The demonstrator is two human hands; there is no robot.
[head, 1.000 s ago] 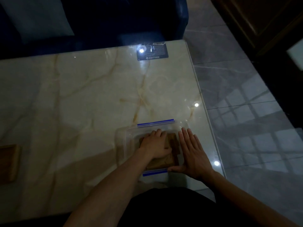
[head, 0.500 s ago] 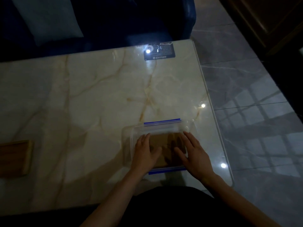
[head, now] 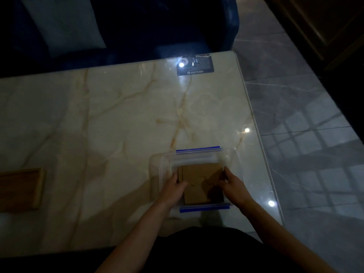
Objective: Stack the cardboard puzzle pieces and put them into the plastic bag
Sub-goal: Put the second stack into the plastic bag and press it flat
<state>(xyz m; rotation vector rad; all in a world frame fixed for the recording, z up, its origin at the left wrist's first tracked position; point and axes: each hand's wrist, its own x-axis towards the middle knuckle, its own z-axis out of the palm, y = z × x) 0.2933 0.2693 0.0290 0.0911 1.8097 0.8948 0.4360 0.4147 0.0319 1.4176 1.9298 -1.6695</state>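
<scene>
A clear plastic bag (head: pixel 197 157) with blue zip strips at its far and near edges lies flat on the marble table, near the front right corner. A brown stack of cardboard puzzle pieces (head: pixel 201 180) lies on it, between the two strips; whether it is inside the bag I cannot tell. My left hand (head: pixel 174 187) presses against the stack's left side. At the stack's right side, the fingers of my right hand (head: pixel 232 185) grip its edge. Both hands frame the stack, one on each side.
The marble table (head: pixel 118 125) ends at its right edge close to the bag, with grey tiled floor beyond. A wooden board (head: pixel 19 190) lies at the left edge. A dark card (head: pixel 195 65) sits at the far side. A blue sofa with a cushion stands behind.
My hands slid off the top of the cardboard stack to its left and right sides. The stack's top face is now uncovered.
</scene>
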